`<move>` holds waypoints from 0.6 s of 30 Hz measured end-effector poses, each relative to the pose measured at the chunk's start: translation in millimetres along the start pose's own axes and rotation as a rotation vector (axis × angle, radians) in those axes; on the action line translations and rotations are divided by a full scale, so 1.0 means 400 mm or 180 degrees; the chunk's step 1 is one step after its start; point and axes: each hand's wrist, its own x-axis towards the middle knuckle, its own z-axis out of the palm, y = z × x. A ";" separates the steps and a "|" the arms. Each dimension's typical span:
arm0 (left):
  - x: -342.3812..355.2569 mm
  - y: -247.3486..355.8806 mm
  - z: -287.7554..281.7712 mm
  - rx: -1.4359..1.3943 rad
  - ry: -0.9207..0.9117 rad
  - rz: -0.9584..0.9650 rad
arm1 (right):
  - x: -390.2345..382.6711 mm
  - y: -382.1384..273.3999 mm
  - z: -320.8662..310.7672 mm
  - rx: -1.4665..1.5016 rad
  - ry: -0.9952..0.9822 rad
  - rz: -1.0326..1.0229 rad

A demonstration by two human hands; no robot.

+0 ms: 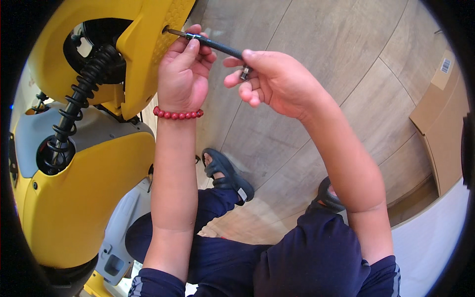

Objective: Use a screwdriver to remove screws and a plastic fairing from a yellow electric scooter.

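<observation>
A black knurled hand tool, like a screwdriver with a silver end, points into a recessed hole in the yellow plastic panel at upper left. My left hand, with a red bead bracelet, pinches the front of the tool close to the panel, its other fingers curled. My right hand grips the rear of the tool between thumb and fingers, the lower fingers loosely bent. Beside them is a black coil spring on a shaft, fixed between the yellow parts.
A yellow and grey body part fills the lower left, with a pale grey plastic piece behind. My sandalled feet rest on the wood-look floor. At right are flattened cardboard and a pale curved surface.
</observation>
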 end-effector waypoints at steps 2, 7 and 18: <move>-0.001 0.003 -0.010 -0.0063 -0.0211 -0.0156 | 0.005 0.006 0.008 -0.0643 0.0292 -0.0284; 0.007 -0.003 0.004 -0.0138 -0.0224 -0.0052 | 0.007 0.039 0.011 -0.4563 0.1076 -0.3301; -0.008 0.013 0.017 -0.0046 -0.0113 -0.0046 | 0.014 0.003 0.007 0.0258 0.0054 0.0092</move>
